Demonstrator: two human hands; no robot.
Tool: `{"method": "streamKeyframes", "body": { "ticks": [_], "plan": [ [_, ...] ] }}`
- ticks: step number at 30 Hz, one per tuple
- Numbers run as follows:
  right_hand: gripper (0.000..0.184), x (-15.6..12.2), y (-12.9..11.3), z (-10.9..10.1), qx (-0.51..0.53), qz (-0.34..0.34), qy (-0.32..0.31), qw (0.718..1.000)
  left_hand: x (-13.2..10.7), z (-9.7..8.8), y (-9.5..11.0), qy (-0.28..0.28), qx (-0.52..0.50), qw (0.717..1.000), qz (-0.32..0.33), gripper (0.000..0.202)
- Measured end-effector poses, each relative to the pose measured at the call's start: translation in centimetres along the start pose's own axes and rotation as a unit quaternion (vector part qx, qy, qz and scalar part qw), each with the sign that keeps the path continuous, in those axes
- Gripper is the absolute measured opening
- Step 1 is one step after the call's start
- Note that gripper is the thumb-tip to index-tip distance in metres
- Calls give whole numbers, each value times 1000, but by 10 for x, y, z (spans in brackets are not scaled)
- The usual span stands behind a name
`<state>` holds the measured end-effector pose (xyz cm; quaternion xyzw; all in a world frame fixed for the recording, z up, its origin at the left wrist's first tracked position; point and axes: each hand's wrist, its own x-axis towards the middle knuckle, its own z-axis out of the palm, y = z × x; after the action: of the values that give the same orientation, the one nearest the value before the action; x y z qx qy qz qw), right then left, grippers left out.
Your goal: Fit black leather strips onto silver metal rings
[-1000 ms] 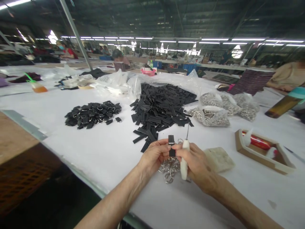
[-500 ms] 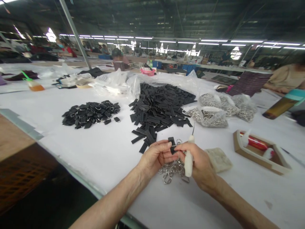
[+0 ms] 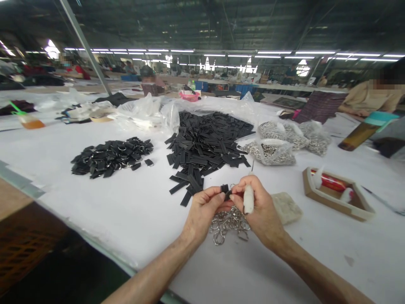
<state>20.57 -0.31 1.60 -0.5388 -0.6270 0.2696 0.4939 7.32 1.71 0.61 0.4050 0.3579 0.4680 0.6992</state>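
My left hand (image 3: 200, 211) pinches a short black strip (image 3: 224, 188) between thumb and fingers. My right hand (image 3: 262, 213) grips a white-handled awl (image 3: 248, 199), its thin metal tip pointing up and away. With thumb and fingertip the same hand also touches the strip, which looks folded. Part of a metal ring (image 3: 232, 186) shows beside it; whether the strip passes through it I cannot tell. Below my hands lies a small heap of metal rings (image 3: 219, 239). Beyond them is a large pile of flat black strips (image 3: 205, 143).
At left sits a pile of black tabs with rings (image 3: 110, 156). Clear bags of metal rings (image 3: 278, 152) lie at right. Nearer are a beige block (image 3: 287, 207) and a cardboard tray (image 3: 340, 210) holding a red tube. A bottle (image 3: 357, 135) lies tilted near another person (image 3: 370, 99).
The black strip, upright and flat before, now looks folded between my fingers. My hands have drawn closer together, and the awl handle has tilted. The whole view has shifted slightly.
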Motion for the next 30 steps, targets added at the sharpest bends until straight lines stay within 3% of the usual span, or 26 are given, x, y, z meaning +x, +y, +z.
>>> {"method": "streamKeyframes", "body": {
  "ticks": [6, 11, 30],
  "plan": [
    [16, 2, -4, -2, 19, 20, 18, 999, -2, 2, 3, -43, 37, 998, 34, 18],
    [14, 2, -5, -2, 16, 38, 7, 999, -4, 7, 6, -4, 97, 995, 35, 9],
    [13, 3, -4, -1, 14, 61, 4, 998, -6, 8, 7, 26, 153, 987, 46, 9]
  ]
}}
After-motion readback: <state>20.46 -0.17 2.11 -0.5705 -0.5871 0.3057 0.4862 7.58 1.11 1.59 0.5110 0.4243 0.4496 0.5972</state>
